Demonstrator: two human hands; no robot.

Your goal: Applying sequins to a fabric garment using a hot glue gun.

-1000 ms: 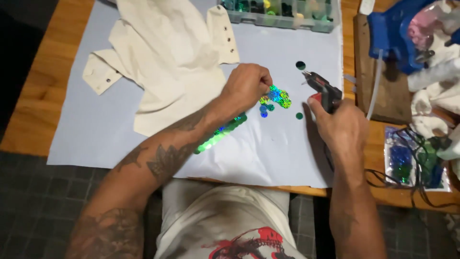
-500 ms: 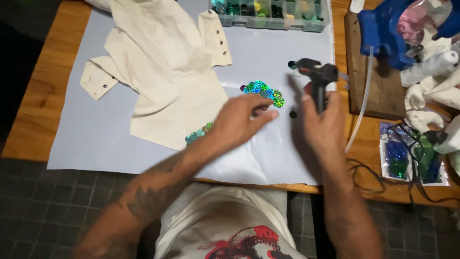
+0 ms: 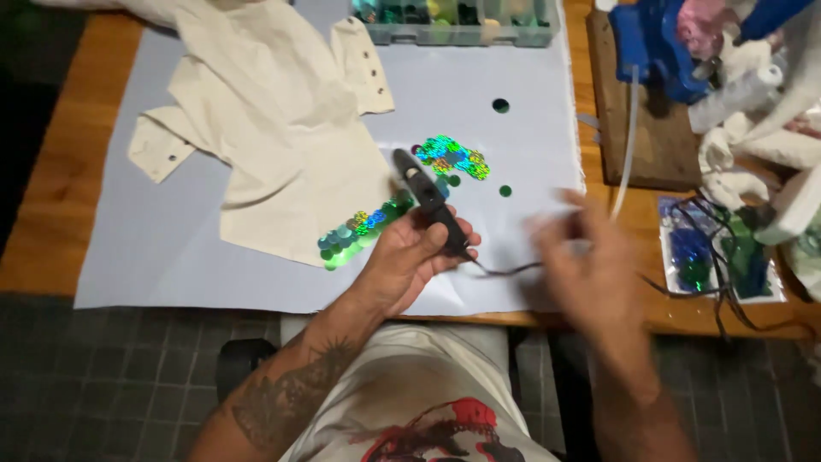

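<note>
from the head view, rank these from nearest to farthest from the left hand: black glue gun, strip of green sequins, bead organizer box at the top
1. Black glue gun: held in the left hand.
2. Strip of green sequins: just up-left of the hand, at the cream garment's edge.
3. Bead organizer box: far edge of the table.

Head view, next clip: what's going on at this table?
A person sits at a wooden table covered with a pale sheet. The left hand grips a black glue gun, its tip pointing towards a cluster of shiny green-blue sequins beside a cream shirt. More sequins line the shirt's lower edge. The right hand is blurred, apparently empty, near the gun's cord.
</note>
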